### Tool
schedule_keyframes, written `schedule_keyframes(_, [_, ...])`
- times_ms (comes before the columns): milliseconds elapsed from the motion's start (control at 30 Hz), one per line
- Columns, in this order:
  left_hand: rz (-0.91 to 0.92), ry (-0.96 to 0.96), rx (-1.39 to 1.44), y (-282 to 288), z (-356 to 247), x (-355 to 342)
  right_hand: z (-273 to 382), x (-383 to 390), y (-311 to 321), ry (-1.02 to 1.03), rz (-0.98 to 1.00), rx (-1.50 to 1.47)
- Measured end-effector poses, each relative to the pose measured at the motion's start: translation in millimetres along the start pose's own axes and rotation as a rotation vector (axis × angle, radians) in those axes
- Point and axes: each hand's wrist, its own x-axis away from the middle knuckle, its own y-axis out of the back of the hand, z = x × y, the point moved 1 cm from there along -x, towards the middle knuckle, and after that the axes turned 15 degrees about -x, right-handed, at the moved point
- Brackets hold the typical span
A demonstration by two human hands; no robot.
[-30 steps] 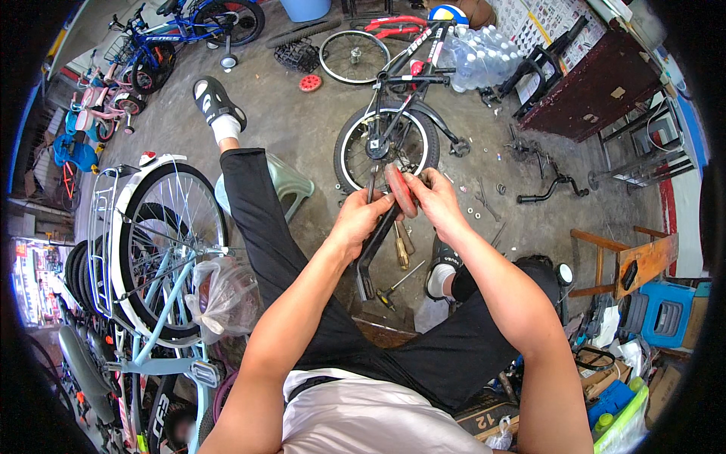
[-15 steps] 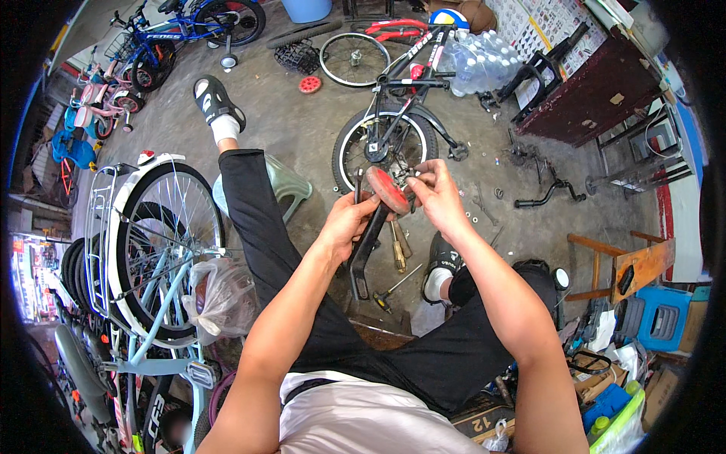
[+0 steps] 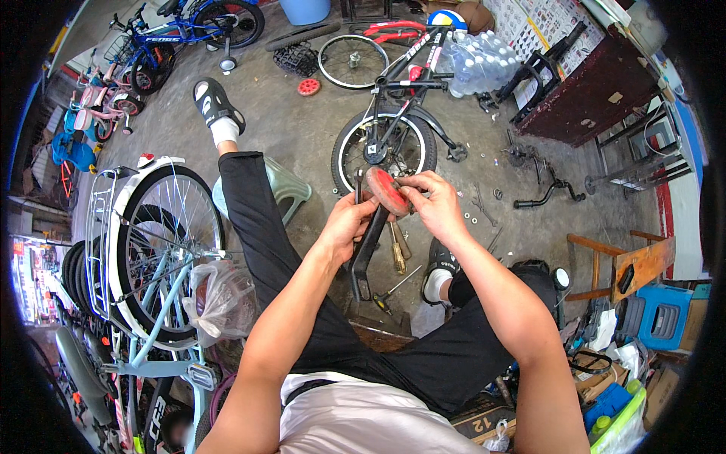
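Observation:
In the head view, my left hand [image 3: 349, 221] is closed round a black bent metal bracket [image 3: 369, 253] and a thin upright metal piece beside it. A small red wheel with a worn tire [image 3: 387, 189] sits at the bracket's upper end, between my hands. My right hand [image 3: 429, 198] is pinched at the wheel's right side; any small part in its fingertips is hidden. Just beyond stands a black bicycle frame with a wheel [image 3: 344, 153]. Below my hands lie screwdrivers [image 3: 398, 257] and a T-handled tool [image 3: 383, 301] with a yellow and black grip.
A white-fendered bicycle [image 3: 160, 363] crowds my left. A green plastic stool [image 3: 296, 183] is beside my outstretched leg. On the right are loose cranks [image 3: 548, 203], a wooden bench [image 3: 643, 261] and a blue stool [image 3: 654, 318]. Bottled water [image 3: 480, 60] and other bicycles [image 3: 178, 38] stand farther back.
Compared with a second ago, the red wheel has moved left and tipped to show more of its red side. My right fingers have shifted round the wheel's right side.

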Motion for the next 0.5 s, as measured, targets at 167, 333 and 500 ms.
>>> schedule_keyframes(167, [-0.030, 0.001, 0.006, 0, 1, -1, 7, 7, -4, 0.101, -0.001, 0.105])
schedule_keyframes(333, [-0.036, 0.012, 0.037, 2, 5, -5, 9, 6, -6, 0.137, 0.036, 0.167])
schedule_keyframes(500, [-0.134, -0.008, -0.004, -10, 0, -2, 10, 5, -4, 0.110, 0.050, 0.193])
